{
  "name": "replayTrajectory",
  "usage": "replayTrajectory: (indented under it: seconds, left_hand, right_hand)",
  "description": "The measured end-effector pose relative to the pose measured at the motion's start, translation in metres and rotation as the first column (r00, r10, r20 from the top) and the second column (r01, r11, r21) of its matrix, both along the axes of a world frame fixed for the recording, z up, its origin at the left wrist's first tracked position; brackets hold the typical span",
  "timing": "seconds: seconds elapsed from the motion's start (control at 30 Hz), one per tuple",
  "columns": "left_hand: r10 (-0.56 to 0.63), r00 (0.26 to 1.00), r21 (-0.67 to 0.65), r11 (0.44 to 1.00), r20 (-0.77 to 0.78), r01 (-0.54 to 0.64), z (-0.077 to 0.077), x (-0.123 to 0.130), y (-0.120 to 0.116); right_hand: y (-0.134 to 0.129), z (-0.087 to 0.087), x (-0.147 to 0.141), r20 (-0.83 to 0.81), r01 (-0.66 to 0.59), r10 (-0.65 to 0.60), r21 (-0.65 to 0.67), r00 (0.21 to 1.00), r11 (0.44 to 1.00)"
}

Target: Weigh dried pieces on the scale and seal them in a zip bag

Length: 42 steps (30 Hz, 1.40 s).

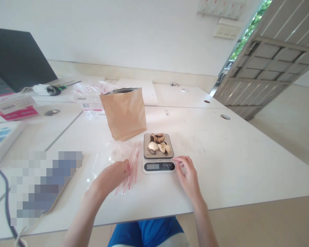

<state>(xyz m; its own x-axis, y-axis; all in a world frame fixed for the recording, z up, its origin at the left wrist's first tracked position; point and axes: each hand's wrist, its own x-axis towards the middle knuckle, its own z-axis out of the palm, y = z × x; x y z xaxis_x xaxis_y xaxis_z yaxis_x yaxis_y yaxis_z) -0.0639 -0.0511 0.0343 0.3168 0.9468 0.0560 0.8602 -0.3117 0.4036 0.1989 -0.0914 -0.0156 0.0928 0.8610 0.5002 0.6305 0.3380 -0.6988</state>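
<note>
L hand (122,168): fingers bent & closed together over red-striped zip bags (130,171), at their R portion; contact apparent, firm grasp vs. light touch cannot be told. R hand (186,168): partly open, fingers curved, thumb apart from index; fingertips at R edge of kitchen scale (159,167), by the display panel; nothing seen held in it.

Dried mushroom pcs (158,143): on scale's square plate, approx. four, darker pcs at rear, paler ones in front. Location rel. to hands: beyond & between both, touching neither. Scale display lit, digits too blurred to read w/ certainty.

Zip bags flat on tabletop (208,154), L of scale. Brown paper bag (125,115) upright, top open, behind zip bags & L-rear of scale, apart from both hands.
</note>
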Motion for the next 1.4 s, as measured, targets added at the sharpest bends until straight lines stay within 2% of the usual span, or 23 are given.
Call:
replayTrajectory:
  seconds: [0.1,0.17,0.23,0.33,0.43,0.57,0.63,0.77,0.83,0.93,1.03,1.1,1.17,1.27,1.3,1.33,1.4]
  left_hand:
    - [0.018,1.000,0.021,1.000,0.009,-0.018,0.001,0.009,-0.010]
    - [0.015,0.996,0.123,0.992,0.093,-0.027,0.005,0.018,-0.019]
    - [-0.055,0.976,0.277,0.961,0.213,-0.006,0.008,0.027,-0.029]
    - [-0.214,0.928,0.396,0.915,0.306,0.080,0.008,0.035,-0.042]
    - [-0.308,0.869,0.416,0.899,0.386,0.134,0.006,0.035,-0.047]
    - [-0.320,0.803,0.518,0.855,0.503,0.017,0.001,0.029,-0.039]
    - [-0.328,0.827,0.575,0.818,0.458,0.006,-0.001,0.029,-0.031]
    - [-0.337,0.898,0.669,0.740,0.282,0.068,-0.006,0.032,-0.011]
    - [-0.317,0.909,0.709,0.704,0.270,0.035,-0.009,0.035,-0.002]
    - [-0.258,0.910,0.720,0.692,0.324,-0.060,-0.009,0.035,0.007]
    - [-0.139,0.851,0.671,0.683,0.507,-0.289,-0.005,0.033,0.011]
    - [-0.031,0.758,0.579,0.666,0.652,-0.471,0.000,0.032,0.013]
    - [0.058,0.693,0.489,0.666,0.718,-0.563,0.003,0.031,0.016]
    - [0.116,0.682,0.416,0.715,0.722,-0.562,0.004,0.035,0.026]
    - [0.106,0.663,0.392,0.734,0.741,-0.555,0.002,0.037,0.030]
    - [0.082,0.625,0.365,0.749,0.776,-0.553,0.001,0.040,0.034]
    - [0.022,0.500,0.302,0.774,0.866,-0.557,-0.005,0.046,0.041]
  right_hand:
    - [-0.007,0.014,-0.023,-0.067,-0.043,0.042,-0.011,0.997,0.999]
    - [-0.013,0.026,-0.047,-0.164,-0.113,0.098,-0.090,0.982,0.989]
    - [-0.016,0.036,-0.070,-0.292,-0.232,0.180,-0.154,0.939,0.961]
    - [-0.013,0.047,-0.093,-0.507,-0.341,0.239,-0.117,0.828,0.933]
    - [-0.005,0.053,-0.096,-0.612,-0.397,0.271,-0.078,0.743,0.914]
    - [0.008,0.060,-0.082,-0.602,-0.498,0.344,-0.105,0.721,0.861]
    - [0.014,0.066,-0.077,-0.592,-0.558,0.401,-0.102,0.699,0.823]
    - [0.027,0.082,-0.072,-0.578,-0.690,0.510,-0.134,0.638,0.711]
    - [0.033,0.090,-0.072,-0.520,-0.701,0.547,-0.151,0.656,0.697]
    - [0.043,0.099,-0.071,-0.348,-0.625,0.546,-0.177,0.762,0.760]
    - [0.057,0.105,-0.063,-0.119,-0.433,0.417,-0.279,0.901,0.857]
    - [0.066,0.110,-0.052,0.033,-0.295,0.334,-0.389,0.942,0.873]
    - [0.074,0.117,-0.040,0.143,-0.260,0.387,-0.527,0.911,0.809]
    - [0.081,0.132,-0.024,0.226,-0.303,0.595,-0.692,0.771,0.655]
    - [0.082,0.137,-0.020,0.257,-0.293,0.620,-0.707,0.741,0.643]
    - [0.083,0.141,-0.019,0.296,-0.270,0.613,-0.700,0.732,0.661]
    - [0.084,0.148,-0.019,0.403,-0.180,0.531,-0.645,0.746,0.743]
